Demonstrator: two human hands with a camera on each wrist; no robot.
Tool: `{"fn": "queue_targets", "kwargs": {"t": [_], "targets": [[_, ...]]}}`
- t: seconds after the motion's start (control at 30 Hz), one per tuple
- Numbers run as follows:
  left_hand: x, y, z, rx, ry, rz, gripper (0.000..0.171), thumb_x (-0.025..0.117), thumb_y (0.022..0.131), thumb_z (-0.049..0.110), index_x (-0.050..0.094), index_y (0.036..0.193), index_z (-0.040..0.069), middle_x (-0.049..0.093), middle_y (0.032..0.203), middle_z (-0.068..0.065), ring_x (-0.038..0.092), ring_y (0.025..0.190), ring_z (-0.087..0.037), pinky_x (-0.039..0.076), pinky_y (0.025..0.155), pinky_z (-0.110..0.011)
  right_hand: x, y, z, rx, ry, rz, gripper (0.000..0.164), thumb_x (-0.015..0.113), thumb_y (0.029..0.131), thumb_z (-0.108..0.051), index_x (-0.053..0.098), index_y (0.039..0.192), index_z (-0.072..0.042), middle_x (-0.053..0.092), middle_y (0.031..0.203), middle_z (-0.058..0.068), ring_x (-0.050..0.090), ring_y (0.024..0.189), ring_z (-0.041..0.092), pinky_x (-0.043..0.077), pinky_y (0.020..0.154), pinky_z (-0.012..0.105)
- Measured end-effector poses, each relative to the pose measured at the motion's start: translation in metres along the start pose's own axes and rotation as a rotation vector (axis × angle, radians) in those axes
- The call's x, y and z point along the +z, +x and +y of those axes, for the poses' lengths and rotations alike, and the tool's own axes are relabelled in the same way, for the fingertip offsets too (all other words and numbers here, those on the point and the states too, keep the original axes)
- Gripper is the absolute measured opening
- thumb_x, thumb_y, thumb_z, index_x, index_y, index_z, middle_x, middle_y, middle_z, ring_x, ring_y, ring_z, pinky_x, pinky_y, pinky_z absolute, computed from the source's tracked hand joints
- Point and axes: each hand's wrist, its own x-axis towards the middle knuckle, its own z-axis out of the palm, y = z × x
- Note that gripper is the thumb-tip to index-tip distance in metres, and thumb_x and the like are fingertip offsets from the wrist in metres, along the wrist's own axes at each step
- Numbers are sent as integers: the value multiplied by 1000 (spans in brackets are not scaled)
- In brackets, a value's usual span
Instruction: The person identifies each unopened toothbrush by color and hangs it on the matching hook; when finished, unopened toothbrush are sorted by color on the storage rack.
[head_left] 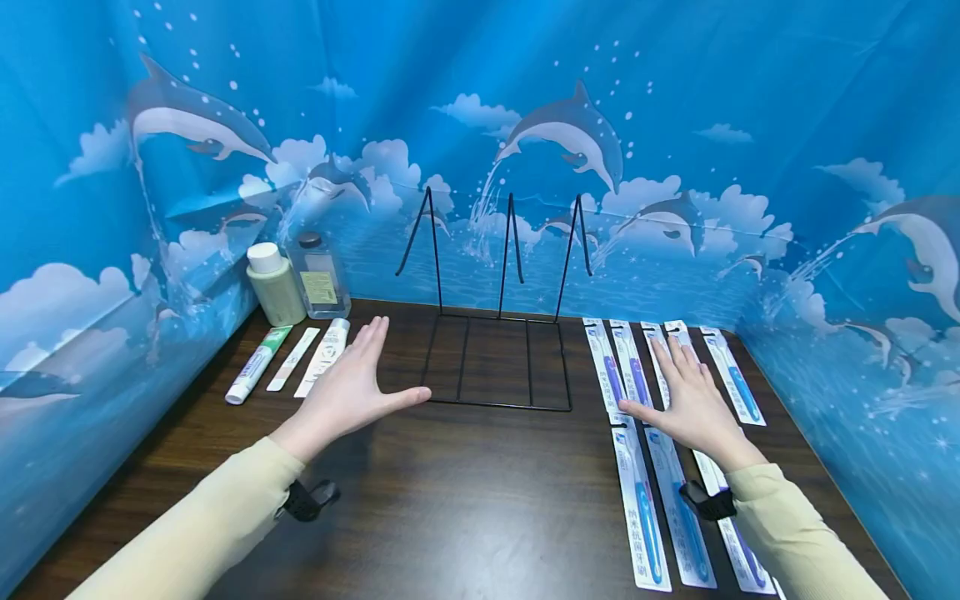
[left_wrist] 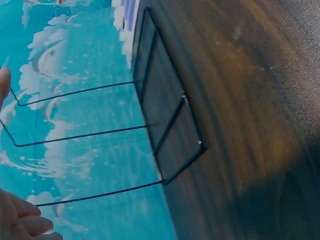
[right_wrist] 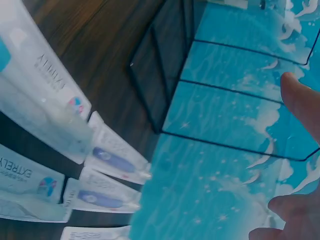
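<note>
Sleeved arms (head_left: 202, 517) framing a wire rack (head_left: 500, 317)

A dolphin-print curtain (head_left: 450, 50) is lining the far, left and right sides, presumably screening off what lies behind. Below it, a dark wooden table (head_left: 480, 500) is carrying everything. The wire rack is standing far and central, its base lying flat and its three prongs rising and bending over at the top; the broad base is likely keeping it steady. The left hand (head_left: 348, 379) is hovering near the rack's left side, thumb spread wide from nearly straight fingers, holding nothing. The right hand (head_left: 690, 404) is hanging over the toothbrush packs (head_left: 641, 508) on the right, fingers and thumb also spread, gripping nothing. Those packs are lying in a far and a near row, perhaps so each is easy to pick out. At far left, a green bottle (head_left: 276, 292) and a clear bottle (head_left: 321, 279) are standing upright, seemingly placed behind so they are not hiding lower things. Nearer, a green-and-white tube (head_left: 257, 367), a slim packet (head_left: 293, 358) and a white tube (head_left: 325, 357) are lying side by side.
</note>
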Motion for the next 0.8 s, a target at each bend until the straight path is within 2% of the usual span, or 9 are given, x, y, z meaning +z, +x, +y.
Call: {"fn": "queue_targets", "kwargs": {"t": [0.23,0.4,0.47,0.8], "targets": [[21,17,-8,-25,-69,29,111,61,74,72,22,150,2,31,149,-23,41,129,-42,41,97,-56,15,16,17,96,81,-49,108,62,81,-60,5,151,0,5,154,30,7,140,49,14,105,68],[39,29,-17,-50,-115,30,105,63,74,69,30,148,2,43,142,-24,53,118,-40,47,90,-51,25,29,27,149,107,-74,107,60,83,-60,7,150,4,8,152,33,12,137,52,18,105,68],[46,34,-21,-59,-133,24,104,64,74,69,33,147,1,48,138,-24,56,114,-40,49,88,-50,29,34,31,165,117,-76,104,61,84,-57,9,149,6,11,151,34,15,136,54,20,104,67],[76,60,-34,-64,-212,12,81,68,80,53,50,134,-4,51,132,-26,55,115,-40,46,93,-51,46,65,50,217,156,-64,91,62,87,-46,19,147,9,26,144,37,31,129,54,32,101,62]]}}
